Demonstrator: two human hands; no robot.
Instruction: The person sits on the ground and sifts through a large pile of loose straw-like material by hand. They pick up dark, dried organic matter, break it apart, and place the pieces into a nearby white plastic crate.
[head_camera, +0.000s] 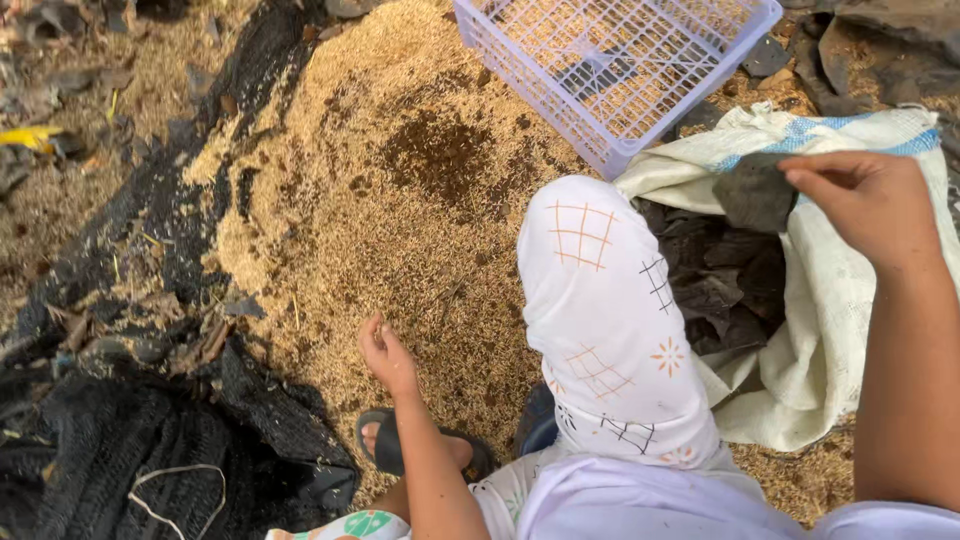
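Looking down from the head camera, the right hand (868, 200) pinches a dark flat piece (755, 192) between its fingertips, just over the open white sack (820, 330). More dark pieces (715, 275) lie inside the sack. The left hand (387, 355) rests on the heap of golden husks (370, 200), fingers curled loosely, holding nothing that can be seen. A pale purple plastic basket (610, 60) sits at the top of the heap. Black netting (150, 450) lies to the left.
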